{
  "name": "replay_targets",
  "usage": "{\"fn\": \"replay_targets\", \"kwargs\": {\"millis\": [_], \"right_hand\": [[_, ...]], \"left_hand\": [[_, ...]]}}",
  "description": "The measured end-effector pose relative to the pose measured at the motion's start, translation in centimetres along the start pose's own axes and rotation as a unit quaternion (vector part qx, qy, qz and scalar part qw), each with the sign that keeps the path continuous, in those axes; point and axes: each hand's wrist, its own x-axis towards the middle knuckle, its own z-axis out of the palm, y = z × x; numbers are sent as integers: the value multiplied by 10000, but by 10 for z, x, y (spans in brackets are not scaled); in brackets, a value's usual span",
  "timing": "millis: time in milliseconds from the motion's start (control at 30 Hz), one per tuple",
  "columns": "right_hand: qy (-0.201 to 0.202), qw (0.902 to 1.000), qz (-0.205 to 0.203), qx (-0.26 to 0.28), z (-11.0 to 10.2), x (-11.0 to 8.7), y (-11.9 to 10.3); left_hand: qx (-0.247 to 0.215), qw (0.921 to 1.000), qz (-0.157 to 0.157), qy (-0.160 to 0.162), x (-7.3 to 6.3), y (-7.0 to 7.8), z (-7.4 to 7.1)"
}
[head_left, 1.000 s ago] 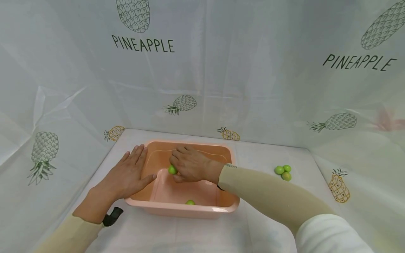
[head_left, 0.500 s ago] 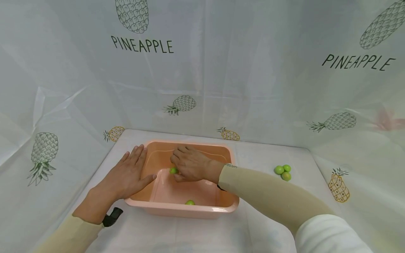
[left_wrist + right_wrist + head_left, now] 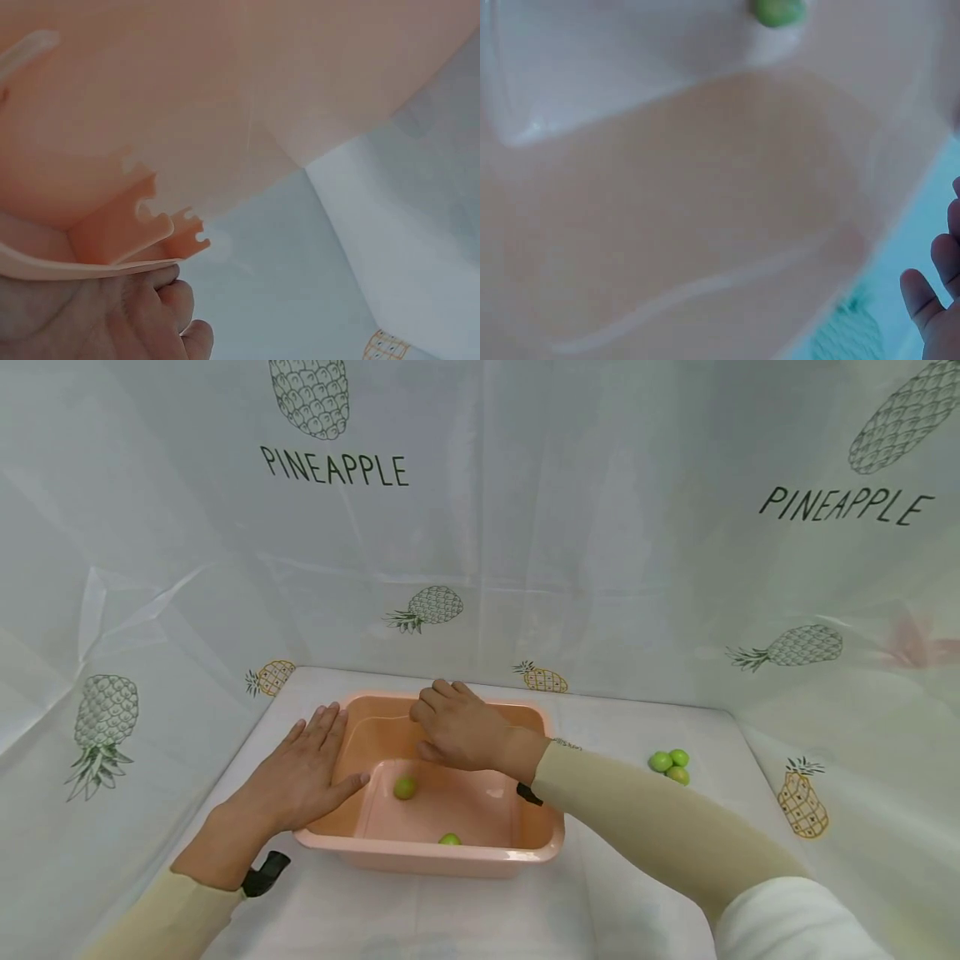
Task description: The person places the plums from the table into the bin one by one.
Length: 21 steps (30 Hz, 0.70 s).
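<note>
A peach plastic basin (image 3: 431, 853) stands on the white-covered table, with one lime (image 3: 405, 787) on its floor toward the left and another lime (image 3: 450, 839) partly hidden behind the near rim. My left hand (image 3: 300, 777) rests flat along the basin's left rim, fingers extended. The left wrist view shows that hand's fingers (image 3: 176, 300) against the rim. Above the back half of the basin, my right hand (image 3: 465, 727) holds nothing, its fingers loosely bent. In the right wrist view its fingers (image 3: 922, 296) stand apart at the edge, with the lime (image 3: 778, 10) at the top.
On the table to the right lie three more limes (image 3: 669, 764) in a cluster, one of them yellowish. White sheeting printed with pineapples (image 3: 435, 605) rises behind the table and along both sides.
My right hand has let go of the lime, which now lies on the basin floor. That hand has lifted up and back. The left hand stays put.
</note>
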Motion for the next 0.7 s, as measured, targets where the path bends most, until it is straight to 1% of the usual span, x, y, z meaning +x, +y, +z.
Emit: {"fn": "replay_targets", "kwargs": {"millis": [67,200,267,367,433,500,600,700], "right_hand": [[342,9992,71,180,-12,-3,5],[852,9951,262,415,-39,-14,16],[1094,9921,374,488,-52,-24,24],[1490,9862,500,526,-62,-43,39],[1712,9824,580,482,-65,-60,50],[1806,9802,703,407,-64,-79,60],[1803,9783,981,299,-56,-110,73],[1668,9779,1253,165,-43,-143,82]], "left_hand": [[-17,10000,8,12,0,0,1],[-63,10000,24,36,0,0,0],[-91,10000,13,18,0,1,0],[-111,9999,4,12,1,2,-1],[-109,9999,-35,5,1,3,-1],[-104,9999,-54,14,1,3,-1],[-101,9999,-68,17,1,4,-1],[-111,9999,-49,6,1,4,-1]]}}
